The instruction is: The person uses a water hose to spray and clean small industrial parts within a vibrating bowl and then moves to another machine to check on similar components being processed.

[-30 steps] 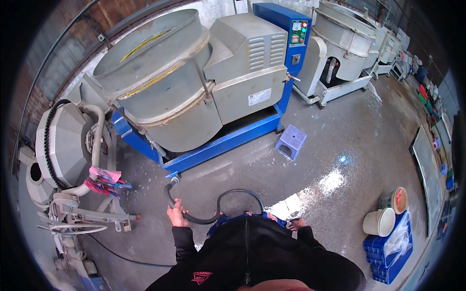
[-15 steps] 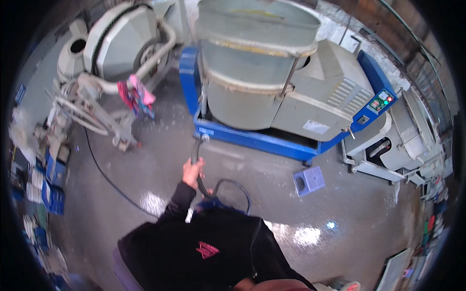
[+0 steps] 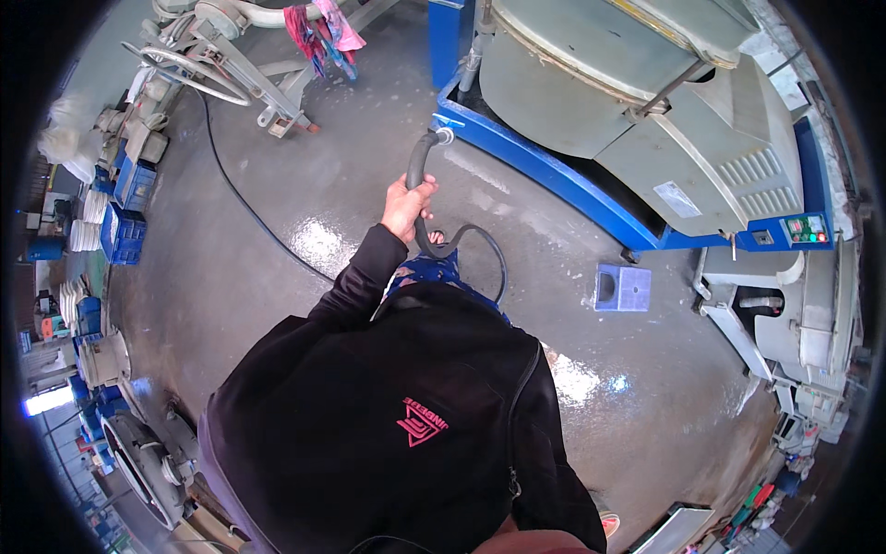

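My left hand is closed around a thick dark grey hose, with the arm stretched forward. Beyond the hand, the hose's upper end reaches a pale round fitting at the near left corner of a machine's blue base frame. Whether it is joined there or only overlaps it, I cannot tell. Below my grip the hose curves to the right and loops down behind my body. My right sleeve hangs at my side, and its hand is out of sight.
The large grey tub machine stands ahead to the right, with a lit control panel. A purple plastic stool sits on the wet floor. A thin dark cable crosses at left. Cloths hang on a wheeled frame; blue crates line the left.
The view has tilted down and shifted, so the machine sits higher and farther right in the picture. My left hand keeps its hold on the hose.
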### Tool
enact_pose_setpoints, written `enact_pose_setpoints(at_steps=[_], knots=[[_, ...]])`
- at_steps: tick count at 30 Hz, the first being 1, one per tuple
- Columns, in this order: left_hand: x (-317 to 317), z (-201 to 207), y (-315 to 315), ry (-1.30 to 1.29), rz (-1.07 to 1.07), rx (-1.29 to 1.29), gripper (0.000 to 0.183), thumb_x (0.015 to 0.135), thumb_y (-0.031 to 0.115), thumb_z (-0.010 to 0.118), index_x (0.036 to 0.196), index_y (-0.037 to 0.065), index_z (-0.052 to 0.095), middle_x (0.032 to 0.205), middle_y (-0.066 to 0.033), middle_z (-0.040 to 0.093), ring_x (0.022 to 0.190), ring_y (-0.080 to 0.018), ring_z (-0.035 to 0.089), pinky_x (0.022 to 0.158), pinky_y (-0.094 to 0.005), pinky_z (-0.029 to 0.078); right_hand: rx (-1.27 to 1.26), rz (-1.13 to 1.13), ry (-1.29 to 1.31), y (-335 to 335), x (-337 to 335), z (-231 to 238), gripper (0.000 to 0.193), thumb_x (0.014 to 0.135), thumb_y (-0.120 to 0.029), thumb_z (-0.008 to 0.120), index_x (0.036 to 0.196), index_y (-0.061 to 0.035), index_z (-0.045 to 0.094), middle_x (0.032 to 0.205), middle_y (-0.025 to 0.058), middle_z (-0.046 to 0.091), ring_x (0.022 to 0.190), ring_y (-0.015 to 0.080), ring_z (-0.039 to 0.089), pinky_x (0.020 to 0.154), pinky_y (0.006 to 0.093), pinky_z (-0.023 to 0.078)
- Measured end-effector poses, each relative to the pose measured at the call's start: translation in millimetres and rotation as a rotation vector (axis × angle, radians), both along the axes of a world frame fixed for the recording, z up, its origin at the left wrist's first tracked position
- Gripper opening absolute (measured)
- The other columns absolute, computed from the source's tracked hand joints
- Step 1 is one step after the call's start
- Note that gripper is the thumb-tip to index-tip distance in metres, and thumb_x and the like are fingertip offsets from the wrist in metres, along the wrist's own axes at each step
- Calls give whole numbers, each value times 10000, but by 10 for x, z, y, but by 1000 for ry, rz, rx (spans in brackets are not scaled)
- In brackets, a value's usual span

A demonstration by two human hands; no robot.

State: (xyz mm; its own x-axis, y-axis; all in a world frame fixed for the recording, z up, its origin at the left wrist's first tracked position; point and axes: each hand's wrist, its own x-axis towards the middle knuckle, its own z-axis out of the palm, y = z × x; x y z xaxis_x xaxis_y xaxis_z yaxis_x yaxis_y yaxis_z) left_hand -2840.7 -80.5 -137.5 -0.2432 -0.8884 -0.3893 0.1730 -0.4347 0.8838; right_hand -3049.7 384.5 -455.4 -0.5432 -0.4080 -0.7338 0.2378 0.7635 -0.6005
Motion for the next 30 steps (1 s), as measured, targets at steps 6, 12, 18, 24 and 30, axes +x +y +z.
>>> enact_pose_setpoints(at_steps=[6,12,18,24,30], knots=[[46,-104,-381,-25,38,17,83,771,61,540,850,74,519,558,39,421,416,-55,356,430,-241,374,-57,214,131,-263,-24,-306,217,791,-128,531,957,-29,628,865,80,645,791,174,600,721,274,463],[7,-270,-1070,-18,112,98,84,776,52,536,848,54,492,544,26,405,411,-67,366,404,-245,370,-162,91,65,-871,-212,-378,227,801,-153,524,942,-17,637,860,94,645,751,167,588,676,280,459],[-190,-442,-1780,-34,30,166,187,815,197,585,877,48,489,586,8,437,425,-93,393,418,-269,395,-185,61,153,-1419,-503,-337,230,751,-214,616,865,-14,615,773,111,610,665,188,591,587,301,470],[-82,-386,-2227,24,-19,188,135,781,71,544,902,59,487,606,8,452,443,-79,389,433,-273,404,-74,-334,-636,-2718,-936,346,207,804,-172,537,979,-62,551,746,156,605,599,247,613,517,355,523],[162,-421,-2429,23,91,149,141,766,82,563,882,79,482,566,33,385,428,-78,349,429,-263,369,-14,-134,-118,-3558,-868,863,235,829,-65,430,1029,-43,550,727,159,600,593,250,604,510,372,524]])
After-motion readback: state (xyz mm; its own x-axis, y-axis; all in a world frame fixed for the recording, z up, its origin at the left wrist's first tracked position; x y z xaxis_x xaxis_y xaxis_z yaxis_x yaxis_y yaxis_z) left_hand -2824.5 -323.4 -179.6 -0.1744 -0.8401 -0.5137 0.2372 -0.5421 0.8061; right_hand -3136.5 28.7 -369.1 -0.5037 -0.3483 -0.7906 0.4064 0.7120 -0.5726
